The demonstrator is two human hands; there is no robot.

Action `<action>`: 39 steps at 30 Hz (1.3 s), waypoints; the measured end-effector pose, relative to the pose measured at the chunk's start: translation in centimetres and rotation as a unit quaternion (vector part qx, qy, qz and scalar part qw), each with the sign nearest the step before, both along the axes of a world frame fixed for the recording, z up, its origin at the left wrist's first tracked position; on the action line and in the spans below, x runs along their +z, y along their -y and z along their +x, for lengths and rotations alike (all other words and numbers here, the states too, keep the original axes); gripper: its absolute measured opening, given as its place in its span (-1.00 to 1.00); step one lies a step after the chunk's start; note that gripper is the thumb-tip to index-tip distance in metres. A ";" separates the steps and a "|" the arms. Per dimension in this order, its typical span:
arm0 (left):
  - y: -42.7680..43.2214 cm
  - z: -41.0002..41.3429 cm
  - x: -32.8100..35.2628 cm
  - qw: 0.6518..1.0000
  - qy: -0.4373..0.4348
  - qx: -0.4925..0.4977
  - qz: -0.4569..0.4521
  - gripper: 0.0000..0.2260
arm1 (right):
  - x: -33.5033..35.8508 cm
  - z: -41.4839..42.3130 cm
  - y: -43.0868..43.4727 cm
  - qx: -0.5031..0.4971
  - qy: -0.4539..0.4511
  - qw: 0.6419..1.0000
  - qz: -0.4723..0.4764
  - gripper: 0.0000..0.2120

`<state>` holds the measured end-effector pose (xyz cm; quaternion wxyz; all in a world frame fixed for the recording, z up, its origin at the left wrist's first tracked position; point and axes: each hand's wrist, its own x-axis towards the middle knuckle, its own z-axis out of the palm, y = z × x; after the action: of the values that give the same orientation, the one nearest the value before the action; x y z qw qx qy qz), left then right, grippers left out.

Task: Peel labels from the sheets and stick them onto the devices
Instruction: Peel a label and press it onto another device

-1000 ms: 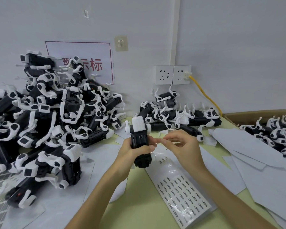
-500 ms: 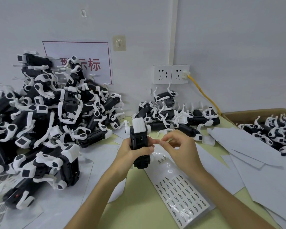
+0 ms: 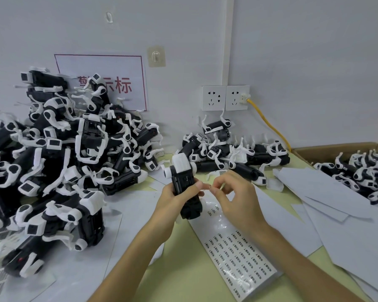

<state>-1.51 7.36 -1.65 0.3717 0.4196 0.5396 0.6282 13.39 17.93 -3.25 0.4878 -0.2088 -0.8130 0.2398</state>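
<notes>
Now our left grip (image 3: 172, 200) holds the black-and-white device (image 3: 182, 182) upright; our right grip (image 3: 236, 199) pinches a tiny label (image 3: 210, 187) just beside it.

Soft even light, wide-angle edge distortion

Left hand (image 3: 171, 200), right hand (image 3: 238, 199), both curled.

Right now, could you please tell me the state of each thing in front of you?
Black-and-white plastic device, held upright in the left hand.
Small label, pinched by the right hand, beside the device.
White label sheet, flat on table, partly peeled.
Brown cardboard box, open, holding devices.
Right wall socket, yellow cable plugged in.
Left wall socket, empty.
</notes>
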 end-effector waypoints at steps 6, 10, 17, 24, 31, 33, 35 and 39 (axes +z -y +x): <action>-0.2 -0.5 0.0 0.999 0.043 0.020 0.010 -0.55 | 0.6 0.2 0.3 -0.011 -0.031 0.999 -0.009 -0.84; -0.4 -0.7 0.1 0.988 0.153 0.005 0.027 -0.52 | 1.2 0.4 0.8 0.038 -0.055 0.992 -0.105 -0.73; -0.8 -0.1 0.0 0.973 0.224 -0.030 0.053 -0.57 | 0.3 -0.2 1.2 0.082 0.029 0.980 -0.177 -0.15; -1.0 -0.2 -0.1 0.985 0.166 -0.054 0.007 -0.48 | 0.5 -0.3 0.9 0.065 -0.035 0.979 -0.191 -0.27; -0.5 -1.0 -0.3 0.998 -0.028 -0.025 -0.044 -0.39 | 1.0 -0.1 0.5 0.033 -0.148 0.965 -0.212 -0.34; -0.6 -1.1 -0.4 0.999 -0.049 0.014 -0.016 -0.48 | 1.3 0.1 0.1 0.020 -0.189 0.955 -0.227 -0.34; -0.6 -1.3 -0.6 0.995 -0.054 0.077 0.038 -0.57 | 1.6 0.5 -0.3 0.010 -0.225 0.945 -0.238 -0.32; -0.2 -1.7 -0.6 0.969 -0.094 0.197 0.115 -0.68 | 2.0 0.9 -0.8 0.017 -0.252 0.932 -0.261 -0.32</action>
<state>-3.24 7.59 -2.30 0.1376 0.4021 0.5684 0.7045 14.27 18.70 -1.28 0.6006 -0.2473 -0.5759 0.4965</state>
